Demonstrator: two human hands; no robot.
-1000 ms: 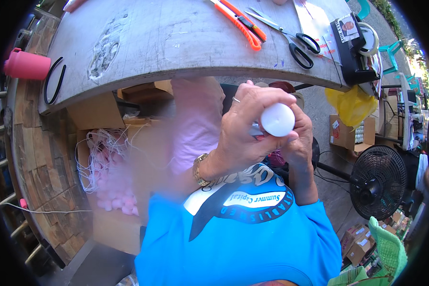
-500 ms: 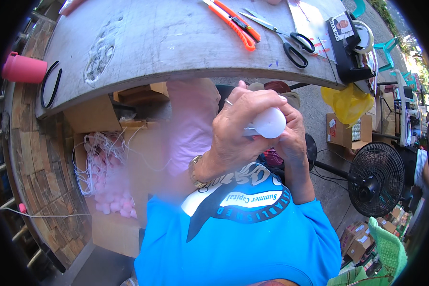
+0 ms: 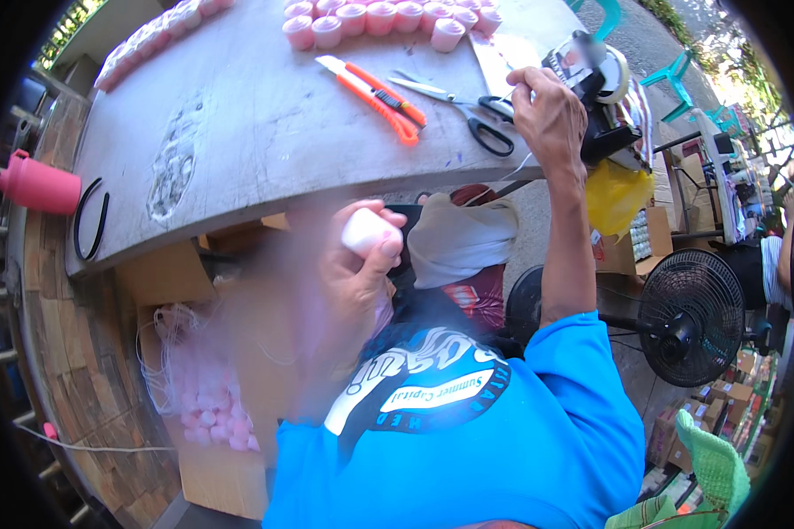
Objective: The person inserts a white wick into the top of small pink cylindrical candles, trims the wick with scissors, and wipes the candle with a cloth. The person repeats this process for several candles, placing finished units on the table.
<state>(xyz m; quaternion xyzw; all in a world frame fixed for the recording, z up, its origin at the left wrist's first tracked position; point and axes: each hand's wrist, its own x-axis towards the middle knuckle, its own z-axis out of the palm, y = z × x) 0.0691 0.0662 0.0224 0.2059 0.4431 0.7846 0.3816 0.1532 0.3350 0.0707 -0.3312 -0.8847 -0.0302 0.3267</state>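
My left hand point(image 3: 353, 286) is wrapped round a small white-and-pink cup point(image 3: 364, 233), held just below the table's near edge. Part of that hand and forearm is blurred. My right hand point(image 3: 551, 119) is stretched over the table's right side, with thumb and fingertips pinched together; what lies between them, if anything, is too small to tell. Beneath its fingertips lies a white sheet point(image 3: 496, 57). Black-handled scissors point(image 3: 490, 137) lie just left of the hand, and a black tape dispenser point(image 3: 610, 137) stands to its right.
An orange utility knife point(image 3: 375, 99) lies on the grey table point(image 3: 265, 115). Rows of pink cups point(image 3: 379, 18) stand at the back. At left are a pink tumbler point(image 3: 40, 182) and a black band point(image 3: 86, 220). A box of pink pieces point(image 3: 212, 414) sits below; a black fan point(image 3: 688, 317) stands right.
My hands have parted. The right hand has let go of the cup and reached up over the table; the left keeps the cup, lower and further left. The view now takes in more of the table's back.
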